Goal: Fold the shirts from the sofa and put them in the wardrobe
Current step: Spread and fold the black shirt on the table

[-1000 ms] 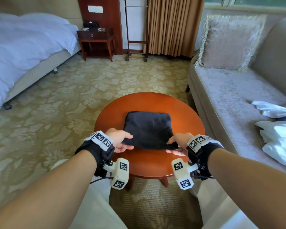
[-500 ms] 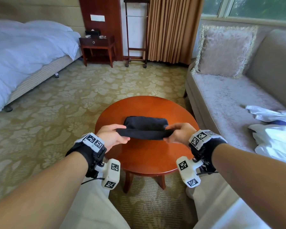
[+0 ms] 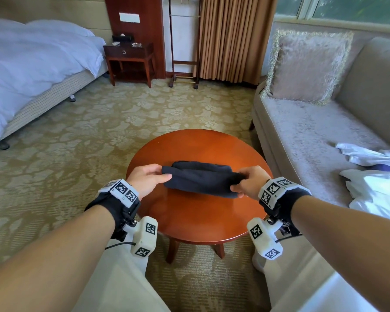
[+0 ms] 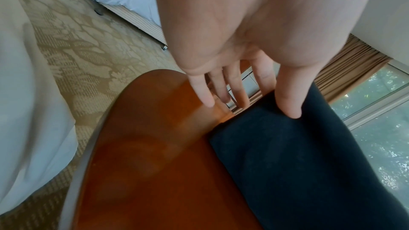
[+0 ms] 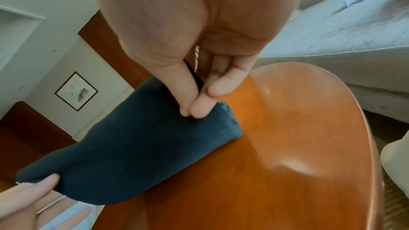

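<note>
Two hands, left hand (image 3: 148, 180) and right hand (image 3: 251, 181), now pinch the dark folded cotton shirt (image 3: 202, 179), lifting its near edge off the round wooden worktop (image 3: 196, 219): last fold begun.

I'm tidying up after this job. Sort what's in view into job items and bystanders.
Job items:
- dark folded shirt, held at its ends by the left hand and right hand
- white shirts on the sofa
- round wooden table

Bystanders:
- bed
- nightstand
- cushion
- curtain
</note>
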The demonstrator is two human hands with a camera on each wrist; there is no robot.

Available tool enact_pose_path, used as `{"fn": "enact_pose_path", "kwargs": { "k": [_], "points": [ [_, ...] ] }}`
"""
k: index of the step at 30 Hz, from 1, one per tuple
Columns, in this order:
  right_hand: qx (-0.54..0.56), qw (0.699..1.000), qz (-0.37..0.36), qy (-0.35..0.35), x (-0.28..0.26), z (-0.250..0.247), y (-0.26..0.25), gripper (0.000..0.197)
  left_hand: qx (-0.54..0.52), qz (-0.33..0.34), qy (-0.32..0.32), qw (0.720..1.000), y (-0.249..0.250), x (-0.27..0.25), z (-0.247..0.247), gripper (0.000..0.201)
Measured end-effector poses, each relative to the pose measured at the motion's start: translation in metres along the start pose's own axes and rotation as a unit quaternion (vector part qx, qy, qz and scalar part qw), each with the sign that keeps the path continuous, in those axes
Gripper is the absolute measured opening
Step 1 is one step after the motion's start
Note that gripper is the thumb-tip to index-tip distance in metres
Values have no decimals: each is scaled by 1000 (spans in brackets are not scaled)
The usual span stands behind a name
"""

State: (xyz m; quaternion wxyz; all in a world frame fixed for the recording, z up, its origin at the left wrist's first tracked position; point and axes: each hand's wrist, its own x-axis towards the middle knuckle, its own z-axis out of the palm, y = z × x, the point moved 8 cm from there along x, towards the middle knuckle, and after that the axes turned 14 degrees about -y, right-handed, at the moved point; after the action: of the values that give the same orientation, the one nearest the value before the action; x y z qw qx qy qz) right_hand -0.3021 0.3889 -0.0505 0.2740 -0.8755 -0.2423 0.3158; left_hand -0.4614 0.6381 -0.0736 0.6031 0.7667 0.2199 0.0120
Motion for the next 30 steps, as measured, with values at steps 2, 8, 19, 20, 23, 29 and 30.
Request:
{"fn": "enact_pose_path", "kwargs": {
  "k": [2, 8, 19, 20, 23, 29, 30],
  "points": [
    [30, 1000, -3, 5, 6, -3, 1, 12, -24, 7, -3, 1000, -1, 7, 1, 5],
    [206, 978, -19, -12, 26, -3, -1, 15, -74, 24, 2, 997, 0, 35, -2, 21],
    [46, 992, 38, 111, 69, -1, 12, 31, 155, 11, 94, 983, 7, 79, -6, 23],
    [32, 992, 52, 113, 72, 1, 14, 34, 167, -5, 94, 981, 3, 85, -6, 25],
    [10, 990, 94, 103, 85, 8, 22, 38, 209, -59, 84, 973, -9, 100, -4, 30],
    [70, 972, 188, 122, 95, 5, 38, 35, 261, -125, 54, 956, -22, 121, -1, 34],
    [61, 970, 198, 126, 93, 3, 37, 35, 263, -131, 52, 954, -23, 122, -1, 35]
  ]
}}
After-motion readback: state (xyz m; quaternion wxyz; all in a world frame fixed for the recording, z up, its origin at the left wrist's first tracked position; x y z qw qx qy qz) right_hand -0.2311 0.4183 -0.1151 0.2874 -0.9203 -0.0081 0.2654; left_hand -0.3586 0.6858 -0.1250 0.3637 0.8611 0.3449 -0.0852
